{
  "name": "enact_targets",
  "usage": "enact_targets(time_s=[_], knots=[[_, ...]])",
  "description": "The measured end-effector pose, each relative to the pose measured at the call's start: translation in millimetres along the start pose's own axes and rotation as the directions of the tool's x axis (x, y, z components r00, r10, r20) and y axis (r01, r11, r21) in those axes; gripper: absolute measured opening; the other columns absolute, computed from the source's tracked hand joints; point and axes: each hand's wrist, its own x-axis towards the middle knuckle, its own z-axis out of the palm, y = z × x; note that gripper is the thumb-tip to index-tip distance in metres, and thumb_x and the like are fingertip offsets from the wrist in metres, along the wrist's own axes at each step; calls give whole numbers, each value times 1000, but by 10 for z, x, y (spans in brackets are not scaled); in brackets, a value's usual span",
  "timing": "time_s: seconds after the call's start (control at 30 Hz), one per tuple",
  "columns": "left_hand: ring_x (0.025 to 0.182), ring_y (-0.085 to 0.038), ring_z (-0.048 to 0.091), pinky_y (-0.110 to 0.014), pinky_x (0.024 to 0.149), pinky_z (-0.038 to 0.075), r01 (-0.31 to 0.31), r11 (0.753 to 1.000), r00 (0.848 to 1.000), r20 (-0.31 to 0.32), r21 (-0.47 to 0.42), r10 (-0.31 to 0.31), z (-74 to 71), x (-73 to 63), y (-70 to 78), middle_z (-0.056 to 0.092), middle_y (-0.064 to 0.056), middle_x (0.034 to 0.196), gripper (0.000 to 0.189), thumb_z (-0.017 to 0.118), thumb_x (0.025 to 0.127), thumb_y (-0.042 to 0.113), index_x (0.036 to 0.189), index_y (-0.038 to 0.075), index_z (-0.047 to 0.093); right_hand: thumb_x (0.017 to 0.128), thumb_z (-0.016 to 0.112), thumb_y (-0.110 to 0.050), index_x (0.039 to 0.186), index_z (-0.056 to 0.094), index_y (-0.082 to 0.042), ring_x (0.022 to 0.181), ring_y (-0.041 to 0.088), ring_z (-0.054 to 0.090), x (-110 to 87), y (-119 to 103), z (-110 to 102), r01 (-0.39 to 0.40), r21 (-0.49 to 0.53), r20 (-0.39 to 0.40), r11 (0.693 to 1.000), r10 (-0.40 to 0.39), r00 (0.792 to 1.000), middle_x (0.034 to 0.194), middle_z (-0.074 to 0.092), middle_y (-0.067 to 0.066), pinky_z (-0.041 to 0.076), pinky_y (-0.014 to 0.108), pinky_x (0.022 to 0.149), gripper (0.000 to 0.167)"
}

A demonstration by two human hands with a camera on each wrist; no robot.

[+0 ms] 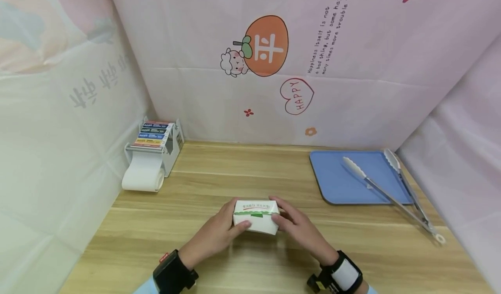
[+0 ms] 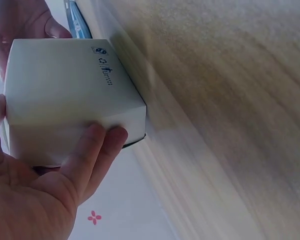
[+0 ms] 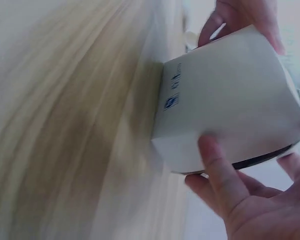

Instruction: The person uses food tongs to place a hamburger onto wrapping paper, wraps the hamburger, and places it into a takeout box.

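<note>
In the head view, a small white paper box (image 1: 256, 226) with a green wavy band and printed lettering is near the front middle of the wooden table. My left hand (image 1: 214, 232) grips its left side, thumb on the front face. From the other side my right hand (image 1: 303, 228) holds it, with the thumb near the front right corner. The left wrist view shows a plain box face (image 2: 60, 85) with small dark printed symbols, and fingertips (image 2: 117, 134) pressed along its edge. A dark gap runs along one box edge (image 3: 265, 157) in the right wrist view. Whether the box touches the table, I cannot tell.
At the back left stands a metal dispenser (image 1: 172, 155) with colored label strips and a white paper roll (image 1: 142, 172). A blue tray (image 1: 330, 178) lies at the back right, with metal tongs (image 1: 395, 202) lying partly across it. Printed cloth (image 1: 203, 107) surrounds the table.
</note>
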Motion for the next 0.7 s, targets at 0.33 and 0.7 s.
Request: enact_targets(time_s=[0.33, 0.7], knots=[[121, -22, 58, -49, 100, 51, 21, 1000, 1000, -1, -15, -21, -1, -26, 7, 52, -9, 140, 79, 45, 99, 64, 157, 13, 28, 108, 49, -34, 157, 38, -20, 125, 35, 59, 38, 134, 10, 131, -26, 15, 991, -131, 991, 148, 49, 18, 60, 36, 85, 52], [121, -22, 57, -49, 100, 50, 45, 999, 999, -28, -4, -45, -7, -13, 30, 49, -13, 144, 85, 44, 99, 66, 158, 8, 26, 101, 60, -42, 143, 56, -25, 115, 35, 66, 79, 14, 117, 43, -126, -140, 991, -60, 988, 141, 58, 11, 61, 39, 82, 46]])
